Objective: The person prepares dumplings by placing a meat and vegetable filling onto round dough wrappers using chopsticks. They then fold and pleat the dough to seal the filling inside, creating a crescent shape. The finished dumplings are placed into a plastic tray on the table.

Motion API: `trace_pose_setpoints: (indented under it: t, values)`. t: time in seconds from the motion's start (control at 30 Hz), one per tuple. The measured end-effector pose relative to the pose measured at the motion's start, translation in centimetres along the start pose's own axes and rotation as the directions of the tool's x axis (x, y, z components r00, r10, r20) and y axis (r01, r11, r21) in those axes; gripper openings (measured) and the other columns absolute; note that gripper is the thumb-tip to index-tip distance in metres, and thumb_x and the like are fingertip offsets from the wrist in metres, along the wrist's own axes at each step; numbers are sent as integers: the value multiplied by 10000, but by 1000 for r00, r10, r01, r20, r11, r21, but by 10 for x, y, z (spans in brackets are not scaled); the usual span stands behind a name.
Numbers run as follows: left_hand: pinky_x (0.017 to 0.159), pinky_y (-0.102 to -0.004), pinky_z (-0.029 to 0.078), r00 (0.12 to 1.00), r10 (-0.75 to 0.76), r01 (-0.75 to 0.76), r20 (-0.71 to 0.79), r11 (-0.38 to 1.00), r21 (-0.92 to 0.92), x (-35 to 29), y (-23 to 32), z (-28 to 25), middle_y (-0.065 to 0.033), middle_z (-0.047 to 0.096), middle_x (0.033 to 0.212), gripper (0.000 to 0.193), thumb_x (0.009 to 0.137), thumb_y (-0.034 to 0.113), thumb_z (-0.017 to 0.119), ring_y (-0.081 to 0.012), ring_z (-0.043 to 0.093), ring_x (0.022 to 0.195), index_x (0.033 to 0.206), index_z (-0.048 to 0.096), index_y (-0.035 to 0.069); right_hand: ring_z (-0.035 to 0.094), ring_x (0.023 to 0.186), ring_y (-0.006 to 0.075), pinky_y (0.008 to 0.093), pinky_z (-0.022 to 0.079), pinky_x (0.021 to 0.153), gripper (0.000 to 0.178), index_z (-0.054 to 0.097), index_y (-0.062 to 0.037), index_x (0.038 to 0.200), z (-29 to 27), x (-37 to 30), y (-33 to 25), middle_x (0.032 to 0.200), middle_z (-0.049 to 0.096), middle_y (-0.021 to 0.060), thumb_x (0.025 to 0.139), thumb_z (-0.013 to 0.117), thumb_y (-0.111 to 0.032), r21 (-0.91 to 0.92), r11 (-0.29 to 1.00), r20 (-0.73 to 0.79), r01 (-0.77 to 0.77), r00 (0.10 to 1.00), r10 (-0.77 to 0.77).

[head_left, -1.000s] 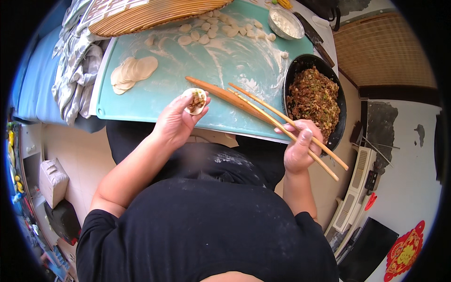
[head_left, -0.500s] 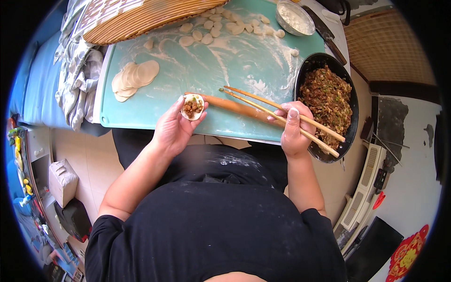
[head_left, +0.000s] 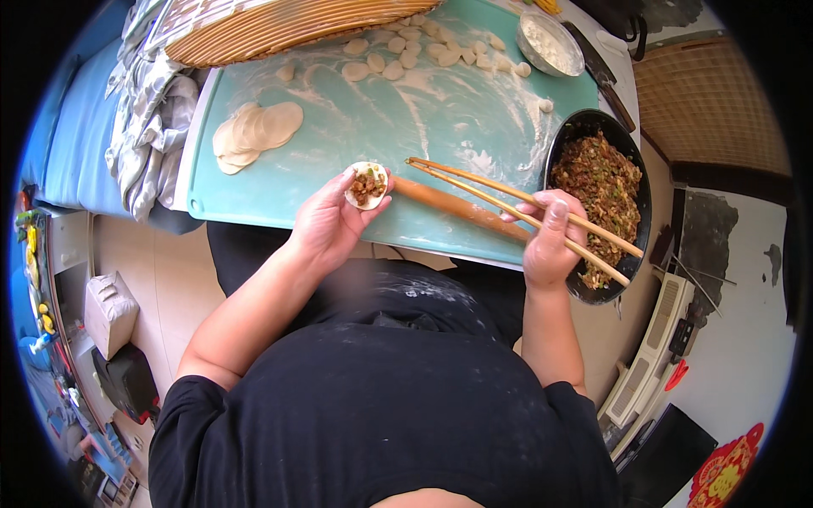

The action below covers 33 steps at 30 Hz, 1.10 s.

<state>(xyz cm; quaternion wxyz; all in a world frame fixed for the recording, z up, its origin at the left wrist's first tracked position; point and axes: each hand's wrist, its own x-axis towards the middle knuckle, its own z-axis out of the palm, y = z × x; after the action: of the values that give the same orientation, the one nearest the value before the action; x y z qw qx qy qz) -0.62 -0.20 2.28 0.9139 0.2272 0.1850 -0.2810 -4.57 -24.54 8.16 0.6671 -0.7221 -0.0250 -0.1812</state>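
In my left hand rests a round dumpling wrapper with a small heap of brown and green filling on it, held at its edges by my fingers. My right hand grips a pair of long wooden chopsticks, their tips pointing left toward the wrapper but apart from it. Under the chopsticks lies a wooden rolling pin along the near part of the green mat. Beside my right hand stands a black pan of minced filling.
A stack of flat wrappers lies at the mat's left. Several floured dough pieces are scattered at the back. A bowl of flour and a knife are at the far right. A woven tray overhangs the far left.
My view has shifted slightly, so the table and both hands sit a little further right. Both hands keep their holds on the filled wrapper and the chopsticks.
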Motion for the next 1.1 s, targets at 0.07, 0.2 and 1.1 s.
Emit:
trace_pose_setpoints:
  t: [0.07, 0.2, 1.1]
  values:
    - [875, -361, 472, 1000, -2, 2, -16, 1000, -16, 1, -1, 0, -182, 497, 1168, 299, 916, 185, 437, -272, 521, 1059, 1132, 430, -21, 547, 631, 189, 346, 521, 533, 254, 489, -9, 917, 1, -3, -6, 753, 509, 115, 937, 374, -235, 46, 999, -86, 5, 996, -1]
    - [878, -360, 472, 998, -2, -1, -55, 999, -54, 1, -6, 4, -175, 502, 1158, 284, 913, 165, 441, -261, 529, 1044, 1134, 431, -13, 554, 665, 177, 358, 545, 541, 236, 497, 20, 899, 7, -8, -27, 808, 506, 120, 928, 401, -193, 236, 970, -29, 58, 998, -53]
    - [918, -302, 452, 968, 56, -52, 245, 998, -23, -32, -8, 45, -123, 515, 1140, 288, 859, 101, 534, -196, 507, 1073, 1119, 471, -7, 582, 574, 246, 344, 539, 493, 292, 430, -28, 908, 8, -49, -75, 761, 496, 138, 919, 407, -319, -279, 736, 354, 617, 778, -519]
